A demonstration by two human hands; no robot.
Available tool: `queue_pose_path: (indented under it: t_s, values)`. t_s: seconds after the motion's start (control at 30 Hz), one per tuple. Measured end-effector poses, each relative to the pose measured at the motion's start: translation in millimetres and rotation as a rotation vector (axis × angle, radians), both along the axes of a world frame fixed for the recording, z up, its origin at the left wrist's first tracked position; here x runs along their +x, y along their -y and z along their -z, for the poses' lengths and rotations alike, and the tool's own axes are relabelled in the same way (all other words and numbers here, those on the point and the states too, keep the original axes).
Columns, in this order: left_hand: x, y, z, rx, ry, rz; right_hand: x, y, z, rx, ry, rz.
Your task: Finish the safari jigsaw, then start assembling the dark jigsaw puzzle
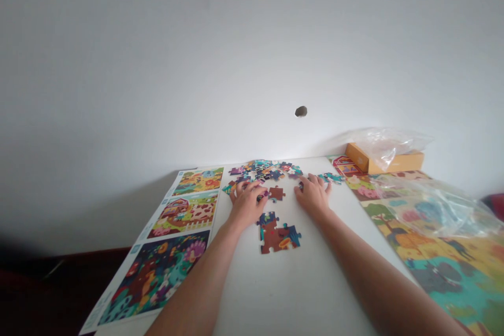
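Loose brown piece [276, 193]: flat on the worktop [252, 294] between the hands, nearer the left; no clear long axis.
Joined pieces [271, 239]: nearer the person than that piece.
Left hand [248, 200]: fingers curled over pieces; cannot tell if pinching.
Right hand [313, 192]: fingers bent, slightly spread; grip unclear.
Piece pile [263, 169]: beyond, towards the wall [197, 63].

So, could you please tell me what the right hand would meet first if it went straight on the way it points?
The right hand would probably first meet the puzzle pieces at the heap's right end, though depth is unclear.
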State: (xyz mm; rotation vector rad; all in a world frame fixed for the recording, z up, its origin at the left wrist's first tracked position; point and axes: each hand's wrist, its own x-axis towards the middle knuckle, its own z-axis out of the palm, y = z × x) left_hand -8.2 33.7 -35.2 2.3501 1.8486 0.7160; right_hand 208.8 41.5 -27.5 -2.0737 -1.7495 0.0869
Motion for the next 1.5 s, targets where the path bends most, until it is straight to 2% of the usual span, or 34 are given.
queue_pose_path:
  t_s: [0.13,0.23,0.4,0.5,0.6,0.67,0.8,0.97,1.0,1.03,1.1,1.17,1.23,1.33,1.5]
  values:
    - [0,-3,0.2,-0.008,-0.004,-0.025,2,-1,2.3,-0.042,0.003,-0.017]
    - [0,-3,-2.0,0.010,-0.015,-0.071,0,1,-2.3,-0.029,-0.023,-0.099]
    - [-1,-3,-2.9,0.003,-0.035,-0.335,-5,6,-7.5,-0.031,-0.021,-0.472]
    - [-2,-4,-1.2,-0.043,-0.055,-0.270,-7,7,-5.3,-0.048,-0.001,-0.586]
    - [-1,-3,-0.6,-0.031,-0.056,-0.128,-7,6,-3.4,-0.025,-0.012,-0.560]
    - [-1,-3,-0.6,-0.014,-0.046,-0.116,-7,5,-3.4,-0.005,-0.025,-0.543]
    - [-2,-4,0.9,-0.011,-0.043,-0.182,-7,5,-5.4,0.014,-0.041,-0.545]
    - [-2,-3,0.6,-0.030,-0.059,-0.008,-8,8,-9.3,0.017,-0.060,-0.573]
    - [-2,-3,-0.7,-0.025,-0.061,-0.005,-8,8,-9.9,0.020,-0.062,-0.578]
    - [-1,-2,-2.2,-0.015,-0.065,-0.037,-8,8,-10.3,0.023,-0.062,-0.574]
    - [0,-1,-5.4,0.020,-0.078,-0.230,-8,7,-9.9,0.039,-0.054,-0.505]
    - [-1,-2,-7.7,0.013,-0.089,-0.460,-6,4,-7.9,0.057,-0.034,-0.338]
    - [-3,-2,-9.0,-0.066,-0.110,-0.573,-3,2,-5.3,0.044,-0.013,-0.175]
    - [-5,1,-11.8,-0.161,-0.142,-0.567,1,1,-3.2,-0.014,-0.006,-0.126]
    - [-4,12,-20.0,-0.093,-0.154,-0.538,4,3,-5.8,0.028,-0.005,-0.163]
